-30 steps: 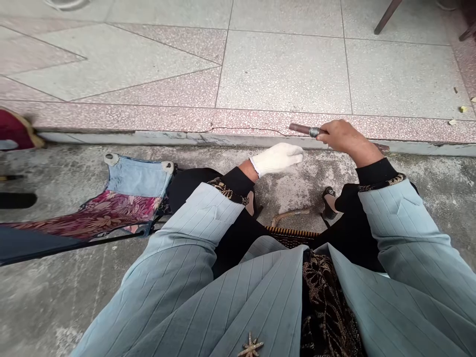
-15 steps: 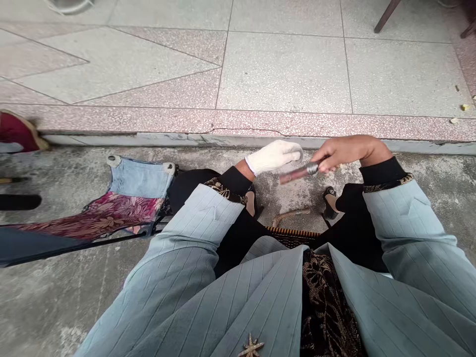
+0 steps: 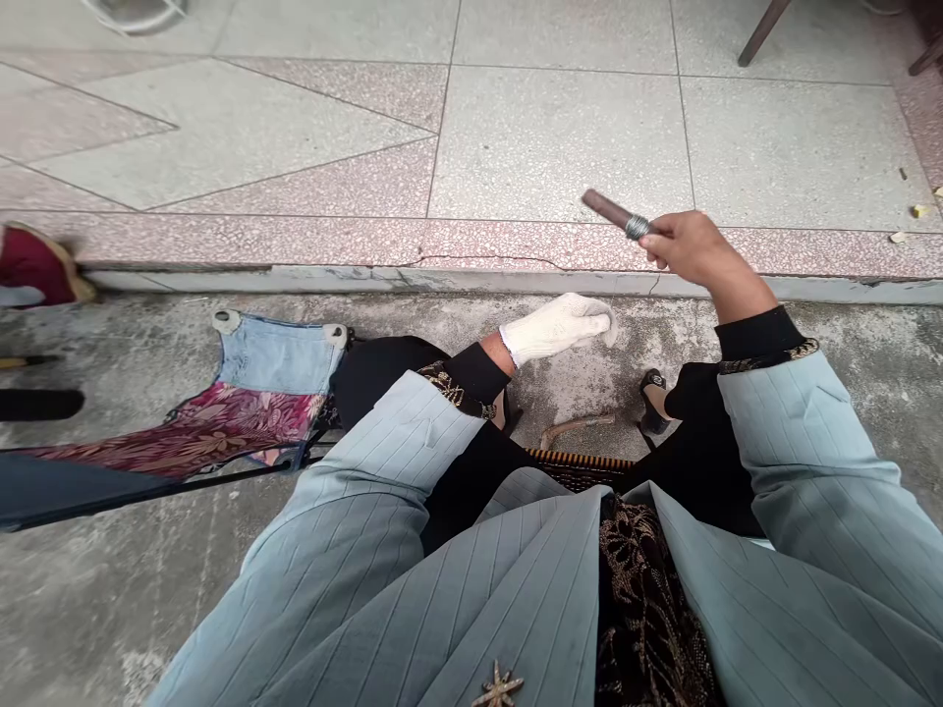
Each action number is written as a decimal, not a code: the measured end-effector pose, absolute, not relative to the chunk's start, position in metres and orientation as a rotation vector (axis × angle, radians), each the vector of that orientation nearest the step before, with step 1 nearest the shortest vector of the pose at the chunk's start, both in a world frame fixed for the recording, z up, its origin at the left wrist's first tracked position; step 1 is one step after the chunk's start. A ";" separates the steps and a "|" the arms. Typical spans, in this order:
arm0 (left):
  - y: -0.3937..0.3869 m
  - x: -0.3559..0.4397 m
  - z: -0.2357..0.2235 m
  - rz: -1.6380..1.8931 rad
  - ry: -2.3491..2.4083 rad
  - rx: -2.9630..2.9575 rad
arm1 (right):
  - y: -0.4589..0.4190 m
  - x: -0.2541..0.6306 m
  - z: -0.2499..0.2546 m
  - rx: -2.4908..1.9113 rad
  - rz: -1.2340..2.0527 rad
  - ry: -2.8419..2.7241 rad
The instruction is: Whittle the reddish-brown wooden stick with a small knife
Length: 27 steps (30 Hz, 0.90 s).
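My right hand [image 3: 687, 245], bare, grips one end of a short brown rod [image 3: 608, 209] with silvery wire [image 3: 637, 227] wound round its middle. The rod is raised over the pink ledge, its free end pointing up and left. My left hand [image 3: 558, 329] wears a white knitted glove and hangs over the concrete strip by the kerb, apart from the rod. Its fingers are curled closed; whatever they hold, if anything, is hidden. On the ground between my feet lies a brown curved stick [image 3: 577, 427].
A stone kerb [image 3: 331, 282] runs across in front of me, with a tiled floor [image 3: 567, 137] beyond. To the left stands a folding chair [image 3: 276, 353] with denim and red floral cloth. A person's red shoe [image 3: 33, 265] is at the far left.
My right hand has lifted the rod up and away from my left hand, swinging its free end from low to high. My gloved left hand has shifted slightly right and down.
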<state>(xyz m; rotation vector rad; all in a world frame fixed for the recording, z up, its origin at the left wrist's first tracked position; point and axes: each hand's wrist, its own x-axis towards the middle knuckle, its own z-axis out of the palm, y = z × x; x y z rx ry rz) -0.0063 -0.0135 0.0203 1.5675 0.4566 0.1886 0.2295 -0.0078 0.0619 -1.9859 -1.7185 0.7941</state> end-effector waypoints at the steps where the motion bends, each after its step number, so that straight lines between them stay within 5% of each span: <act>1: -0.014 -0.006 0.020 0.186 0.451 1.588 | -0.007 0.227 0.059 -2.094 0.712 -1.839; 4: -0.011 -0.008 0.019 0.171 0.508 1.729 | -0.007 0.216 0.052 -2.324 0.669 -2.266; 10: 0.005 -0.019 0.022 0.169 0.695 2.121 | -0.016 0.197 0.050 -2.097 1.202 -2.938; 16: 0.021 -0.027 0.022 0.304 0.703 2.029 | -0.025 0.214 0.074 -1.287 1.983 -2.404; 22: 0.002 -0.022 0.010 0.085 0.511 1.840 | -0.030 0.241 0.092 -1.336 1.404 -1.553; 27: -0.016 -0.012 0.006 0.041 0.492 2.069 | -0.020 0.243 0.080 -1.595 1.190 -1.462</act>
